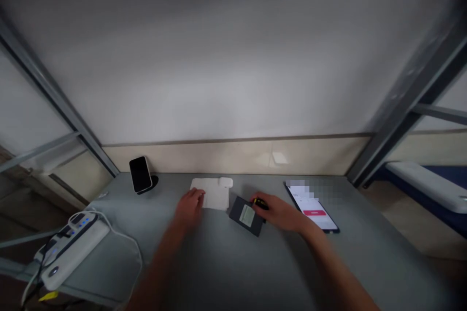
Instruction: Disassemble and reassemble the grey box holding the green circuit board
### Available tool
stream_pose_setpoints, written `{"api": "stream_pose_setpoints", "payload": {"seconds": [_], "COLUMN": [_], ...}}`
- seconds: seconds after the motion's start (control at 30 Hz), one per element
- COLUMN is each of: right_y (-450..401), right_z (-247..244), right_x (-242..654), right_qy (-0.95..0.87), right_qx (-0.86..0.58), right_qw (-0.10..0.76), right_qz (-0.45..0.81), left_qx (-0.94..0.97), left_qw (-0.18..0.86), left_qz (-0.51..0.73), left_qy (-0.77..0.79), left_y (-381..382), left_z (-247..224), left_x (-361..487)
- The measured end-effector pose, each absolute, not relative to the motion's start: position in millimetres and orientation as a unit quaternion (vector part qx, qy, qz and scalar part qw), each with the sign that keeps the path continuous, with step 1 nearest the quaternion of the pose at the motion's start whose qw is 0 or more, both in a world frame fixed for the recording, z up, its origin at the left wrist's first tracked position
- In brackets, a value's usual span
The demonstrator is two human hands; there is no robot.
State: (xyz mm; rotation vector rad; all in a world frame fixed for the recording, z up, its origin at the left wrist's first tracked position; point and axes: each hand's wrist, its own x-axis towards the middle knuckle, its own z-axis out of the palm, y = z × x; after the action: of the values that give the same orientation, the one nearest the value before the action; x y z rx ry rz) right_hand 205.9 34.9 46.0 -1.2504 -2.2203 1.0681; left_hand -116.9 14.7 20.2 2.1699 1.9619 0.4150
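My left hand (pixel 189 206) rests at the left edge of a white sheet (pixel 216 197) on the grey table; its fingers look bent, and whether they hold anything is unclear. A small white object (pixel 225 182) lies on the sheet's back right corner. Right of the sheet is a dark grey flat box (pixel 237 209) with a pale label (pixel 247 215). My right hand (pixel 273 211) is closed on a black and yellow object (pixel 260 203) over the box's right end.
A tablet (pixel 314 213) with a lit screen lies at the right. At the back left, a phone-like device (pixel 140 175) stands on a black base. White power strips (pixel 75 252) and a white cable (pixel 126 237) occupy the left edge. Metal posts flank the table.
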Motion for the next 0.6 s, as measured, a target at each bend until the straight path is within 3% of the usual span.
{"api": "stream_pose_setpoints", "payload": {"seconds": [0.1,0.23,0.6], "right_y": [38,36,42], "right_z": [40,38,36], "right_x": [206,203,199], "right_qy": [-0.793,-0.799,-0.792], "right_qx": [-0.444,-0.435,-0.431], "right_qw": [0.185,0.192,0.279], "right_qz": [0.374,0.367,0.331], "left_qx": [0.782,0.805,0.826], "left_qw": [0.139,0.197,0.117], "left_qz": [0.217,0.22,0.22], "left_qy": [0.568,0.514,0.505], "left_y": [-6,-21,-27], "left_z": [15,5,-16], "left_x": [-82,-48,-53]}}
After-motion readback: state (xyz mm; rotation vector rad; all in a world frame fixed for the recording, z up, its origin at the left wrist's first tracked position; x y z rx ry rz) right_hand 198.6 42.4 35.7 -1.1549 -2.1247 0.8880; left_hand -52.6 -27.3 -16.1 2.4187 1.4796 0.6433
